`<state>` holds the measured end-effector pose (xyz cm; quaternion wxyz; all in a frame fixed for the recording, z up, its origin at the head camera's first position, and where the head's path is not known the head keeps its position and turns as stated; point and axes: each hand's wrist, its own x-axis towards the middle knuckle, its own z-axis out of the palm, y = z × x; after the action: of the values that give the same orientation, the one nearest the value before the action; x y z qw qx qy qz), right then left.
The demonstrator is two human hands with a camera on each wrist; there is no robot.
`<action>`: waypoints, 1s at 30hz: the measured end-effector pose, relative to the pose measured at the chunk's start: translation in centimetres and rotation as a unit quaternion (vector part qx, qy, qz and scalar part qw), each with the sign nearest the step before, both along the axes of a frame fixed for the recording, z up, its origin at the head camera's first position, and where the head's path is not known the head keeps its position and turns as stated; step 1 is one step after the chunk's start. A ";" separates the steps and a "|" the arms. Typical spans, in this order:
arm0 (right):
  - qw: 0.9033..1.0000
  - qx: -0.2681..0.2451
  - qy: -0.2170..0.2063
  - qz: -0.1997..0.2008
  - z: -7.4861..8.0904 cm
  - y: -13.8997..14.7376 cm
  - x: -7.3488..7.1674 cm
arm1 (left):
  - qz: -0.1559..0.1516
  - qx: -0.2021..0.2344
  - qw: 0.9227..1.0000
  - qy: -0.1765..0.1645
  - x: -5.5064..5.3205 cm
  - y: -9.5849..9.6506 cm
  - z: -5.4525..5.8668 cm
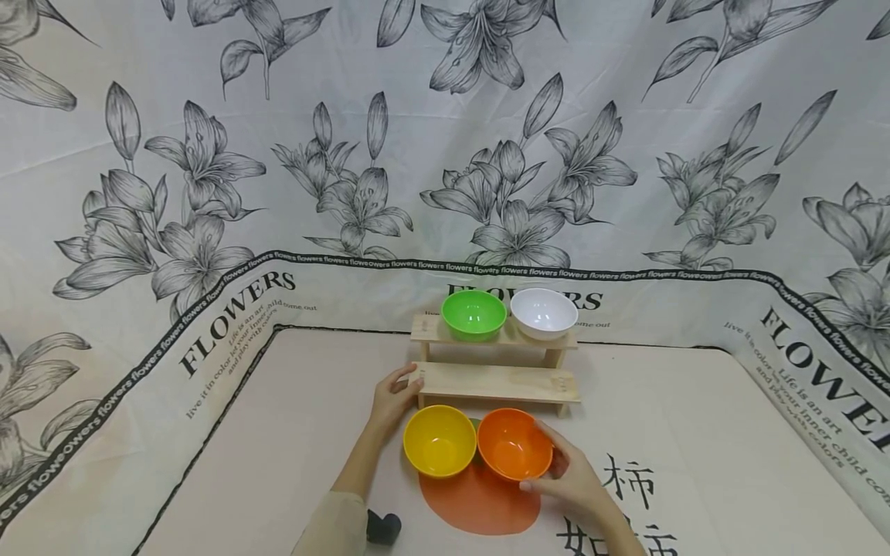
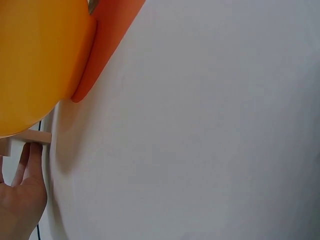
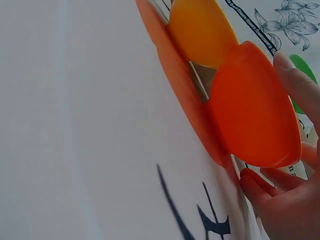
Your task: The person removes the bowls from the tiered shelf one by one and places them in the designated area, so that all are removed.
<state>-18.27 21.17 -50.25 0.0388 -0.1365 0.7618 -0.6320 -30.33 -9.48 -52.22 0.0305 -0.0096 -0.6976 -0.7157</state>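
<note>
An orange bowl (image 1: 515, 445) stands on the tablecloth beside a yellow bowl (image 1: 440, 442), their rims almost touching. My right hand (image 1: 572, 477) holds the orange bowl from its right side, thumb and fingers spread about the rim; the right wrist view has the same hand (image 3: 292, 200) against the bowl wall. With its fingers at the left end of the lower step, my left hand (image 1: 395, 398) grips a two-step wooden stand (image 1: 497, 381). The yellow bowl hides much of the stand in the left wrist view, where the left hand (image 2: 22, 200) touches its edge.
On the stand's upper step sit a green bowl (image 1: 474, 315) at left and a white bowl (image 1: 545, 314) at right. A flower-printed cloth (image 1: 334, 293) rises behind. Printed on the tablecloth are an orange shape (image 1: 480, 506) and dark characters.
</note>
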 end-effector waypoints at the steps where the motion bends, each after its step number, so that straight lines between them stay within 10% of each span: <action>1: 1.000 -0.004 0.014 0.003 0.2 0.2 -0.1 | 0.000 0.000 1.000 0.001 0.0 0.0 0.0; 16: 0.987 0.066 0.122 -0.087 4.3 2.7 -3.6 | -0.024 0.013 1.000 0.003 1.7 0.0 2.7; 30: 0.970 0.051 0.167 -0.168 8.5 3.9 -8.2 | -0.007 0.023 1.000 0.002 0.1 0.0 0.1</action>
<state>-26.46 25.05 -41.78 -0.1890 -0.1079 0.8011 -0.5576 -30.27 -9.50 -52.13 0.0270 -0.0153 -0.6808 -0.7318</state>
